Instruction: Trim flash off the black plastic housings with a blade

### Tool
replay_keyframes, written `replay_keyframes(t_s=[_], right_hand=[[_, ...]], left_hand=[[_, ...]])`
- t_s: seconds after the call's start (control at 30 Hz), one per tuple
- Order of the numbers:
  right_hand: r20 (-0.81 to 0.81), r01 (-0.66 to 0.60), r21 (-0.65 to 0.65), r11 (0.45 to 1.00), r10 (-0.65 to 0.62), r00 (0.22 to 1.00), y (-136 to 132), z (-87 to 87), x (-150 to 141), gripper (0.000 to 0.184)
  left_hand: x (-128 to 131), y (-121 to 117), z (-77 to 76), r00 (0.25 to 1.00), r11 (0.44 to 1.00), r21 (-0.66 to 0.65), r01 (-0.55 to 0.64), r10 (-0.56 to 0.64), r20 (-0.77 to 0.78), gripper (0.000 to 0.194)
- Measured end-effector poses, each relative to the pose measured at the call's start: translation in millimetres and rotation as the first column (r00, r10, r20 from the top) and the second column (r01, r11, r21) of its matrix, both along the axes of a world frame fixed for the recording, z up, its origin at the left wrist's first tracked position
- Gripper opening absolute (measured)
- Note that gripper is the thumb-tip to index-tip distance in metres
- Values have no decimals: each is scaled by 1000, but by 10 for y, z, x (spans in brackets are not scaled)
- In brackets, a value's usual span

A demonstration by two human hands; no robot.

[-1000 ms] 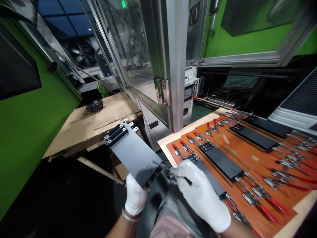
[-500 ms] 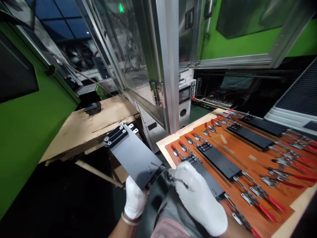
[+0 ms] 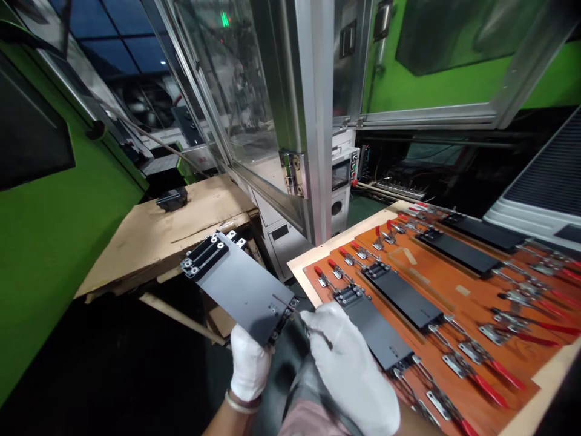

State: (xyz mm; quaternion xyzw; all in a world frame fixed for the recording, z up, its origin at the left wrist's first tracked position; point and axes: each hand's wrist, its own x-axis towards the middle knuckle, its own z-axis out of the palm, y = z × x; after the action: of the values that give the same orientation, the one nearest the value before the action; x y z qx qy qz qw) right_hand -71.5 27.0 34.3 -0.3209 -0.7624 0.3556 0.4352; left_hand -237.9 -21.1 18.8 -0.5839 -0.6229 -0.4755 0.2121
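Observation:
My left hand (image 3: 249, 366), in a white glove, grips the near end of a matte black metal plate (image 3: 238, 289) from below. The plate is tilted, with its far end over the cardboard-topped bench. Steel brackets with screw holes sit across both ends, one far (image 3: 203, 255) and one near (image 3: 284, 319). My right hand (image 3: 347, 363), also gloved, pinches a thin dark rod (image 3: 315, 331) whose tip reaches toward the near bracket. Its fingers hide part of the rod.
An orange fixture board (image 3: 458, 303) on a pale wooden base holds black plates under red-handled toggle clamps, just right of my right hand. A cardboard-topped bench (image 3: 181, 233) with a small black object stands left. Aluminium-framed glass doors and machinery rise behind.
The plate's far end has swung slightly left and down. My right hand has moved a little left, toward the plate's near end. The whole view has shifted slightly.

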Motion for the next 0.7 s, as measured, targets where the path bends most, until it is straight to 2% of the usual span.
replay_keyframes(t_s=[0.13,0.3,0.47,0.57,0.7], right_hand=[[25,-37,38,999,36,999,-39,-63,-18,32],[-61,54,-30,998,-56,997,33,-122,-16,25],[-120,97,-25,995,-99,988,23,-153,8,23],[-106,97,-26,995,-99,989,-14,-148,26,22],[-132,9,67,998,0,991,55,-122,88,23]], left_hand=[[-14,-4,-24,999,1000,-9,-1,1,-41,14],[-29,-18,-145,998,999,-19,-34,33,-48,14],[25,-39,-228,1000,995,-97,0,3,26,21],[51,-47,-239,998,996,-93,13,-18,-62,26],[-1,-68,-248,998,992,-117,52,-56,-28,25]])
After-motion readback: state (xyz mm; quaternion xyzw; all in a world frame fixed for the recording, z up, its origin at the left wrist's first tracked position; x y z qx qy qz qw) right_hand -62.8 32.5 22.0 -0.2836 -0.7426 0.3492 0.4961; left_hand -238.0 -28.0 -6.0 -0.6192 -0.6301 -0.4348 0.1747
